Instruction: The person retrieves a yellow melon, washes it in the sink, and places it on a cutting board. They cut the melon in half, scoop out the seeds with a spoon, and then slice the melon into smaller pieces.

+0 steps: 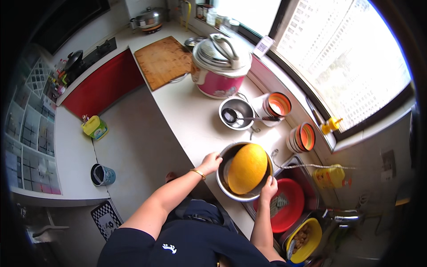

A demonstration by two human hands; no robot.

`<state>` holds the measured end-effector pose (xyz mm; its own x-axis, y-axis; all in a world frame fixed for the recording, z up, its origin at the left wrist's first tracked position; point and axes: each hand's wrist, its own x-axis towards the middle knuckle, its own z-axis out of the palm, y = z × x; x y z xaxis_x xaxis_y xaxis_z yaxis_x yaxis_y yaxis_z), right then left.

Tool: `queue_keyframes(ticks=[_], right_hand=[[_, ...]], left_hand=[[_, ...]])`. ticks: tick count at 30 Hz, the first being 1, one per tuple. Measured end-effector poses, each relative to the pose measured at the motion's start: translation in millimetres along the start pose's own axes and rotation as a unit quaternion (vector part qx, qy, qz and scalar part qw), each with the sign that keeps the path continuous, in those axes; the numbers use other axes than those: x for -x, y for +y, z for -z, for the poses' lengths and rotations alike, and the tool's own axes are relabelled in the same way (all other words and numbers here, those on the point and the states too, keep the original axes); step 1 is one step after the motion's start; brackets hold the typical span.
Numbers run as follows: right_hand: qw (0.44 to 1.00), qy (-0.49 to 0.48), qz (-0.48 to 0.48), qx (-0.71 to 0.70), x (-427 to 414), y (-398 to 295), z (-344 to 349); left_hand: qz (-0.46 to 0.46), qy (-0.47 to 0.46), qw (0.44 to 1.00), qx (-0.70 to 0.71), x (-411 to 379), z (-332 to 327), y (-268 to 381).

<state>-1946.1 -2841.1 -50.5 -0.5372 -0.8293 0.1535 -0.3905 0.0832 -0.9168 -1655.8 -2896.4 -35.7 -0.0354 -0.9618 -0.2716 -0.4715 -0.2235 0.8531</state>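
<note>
A large yellow melon [248,168] lies in a round metal basin [223,182], filling most of it. My left hand [211,163] grips the basin's rim on the left. On the rim's lower right, my right hand [269,188] has its fingers closed, thumb up along the side. The basin is over the counter beside the sink, but whether it rests there or is held up I cannot tell. Partly behind my right hand and forearm is a red plastic basin [293,203] in the sink, with a greenish cloth-like thing [279,203] inside.
Beyond the basin stand a small metal bowl [230,125] with a ladle [247,118], stacked striped bowls [291,142] and a pink rice cooker [218,85]. A wooden cutting board [163,61] lies farther back. A power cord [310,166] crosses above the sink; a yellow basin [312,242] holds brown roundish items.
</note>
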Motion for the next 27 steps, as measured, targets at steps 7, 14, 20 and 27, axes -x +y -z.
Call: queue_keyframes(ticks=[7, 14, 20, 27], right_hand=[[0.998, -0.028, -0.035, -0.050, 33.7, -51.7, -45.8], [0.985, -0.035, -0.077, -0.153, 55.5, -121.2, -164.3], [0.983, -0.059, -0.085, -0.154, 53.9, -136.9, -286.0], [0.986, -0.033, -0.076, -0.144, 30.3, -173.2, -399.7]], left_hand=[[-0.025, -0.011, 0.999, 0.032, 1.9, 80.9, -12.0], [-0.033, 0.017, 0.999, 0.039, -15.0, 223.5, -18.7], [-0.003, 0.047, 0.999, 0.000, -66.4, 319.5, -49.1], [0.003, 0.099, 0.995, 0.016, -143.4, 380.7, -99.5]])
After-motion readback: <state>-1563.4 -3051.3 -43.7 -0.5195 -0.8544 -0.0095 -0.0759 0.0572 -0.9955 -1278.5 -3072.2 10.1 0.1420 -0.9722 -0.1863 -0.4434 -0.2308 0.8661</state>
